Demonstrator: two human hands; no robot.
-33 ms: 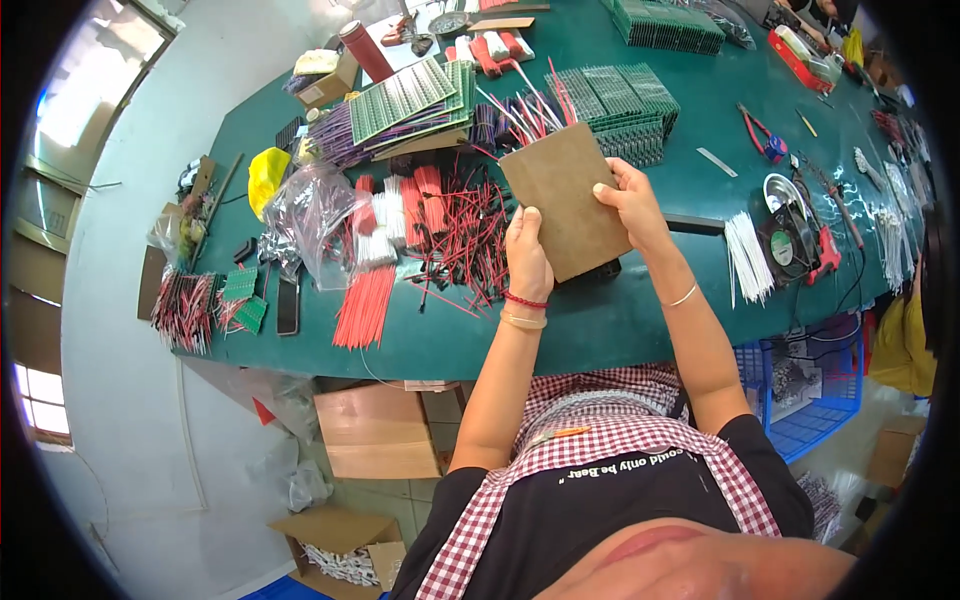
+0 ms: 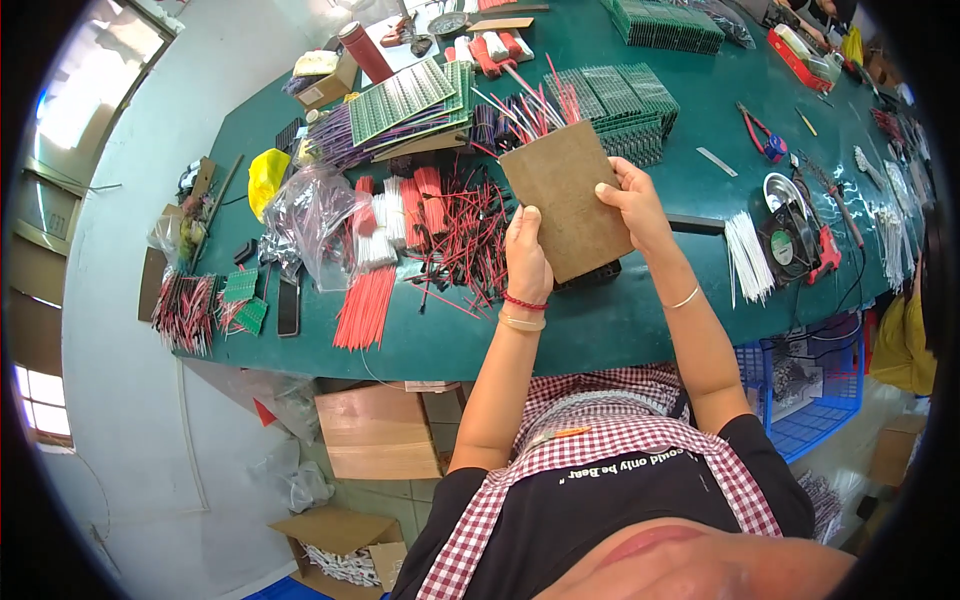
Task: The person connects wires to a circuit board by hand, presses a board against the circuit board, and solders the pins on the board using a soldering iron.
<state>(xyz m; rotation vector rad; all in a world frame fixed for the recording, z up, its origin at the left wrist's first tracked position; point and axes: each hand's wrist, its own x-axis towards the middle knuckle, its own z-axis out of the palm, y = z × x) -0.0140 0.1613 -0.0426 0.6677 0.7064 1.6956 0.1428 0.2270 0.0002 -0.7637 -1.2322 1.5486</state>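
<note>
A flat brown rectangular board (image 2: 568, 215) is held tilted above the table between my two hands. My left hand (image 2: 527, 255) grips its lower left edge, thumb on the upper face and fingers hidden beneath. At the right edge, my right hand (image 2: 637, 208) closes on the board, also with its thumb on top. Red and white wires (image 2: 530, 115) stick out past the far edge; what lies under the board is mostly hidden. A dark object (image 2: 600, 273) shows below its near edge. Left of my left hand lies a pile of red and black wires (image 2: 465, 235).
Green circuit boards (image 2: 405, 100) are stacked at the far left, with more board stacks (image 2: 625, 100) behind my hands. Red wires (image 2: 366, 308) and a phone (image 2: 288, 308) lie near the front edge. White wires (image 2: 746, 258), a small fan (image 2: 785, 245) and pliers (image 2: 752, 125) are to the right.
The red and white wires beyond the board's far edge have shifted and fanned out slightly. My hands and the board stay almost in the same place.
</note>
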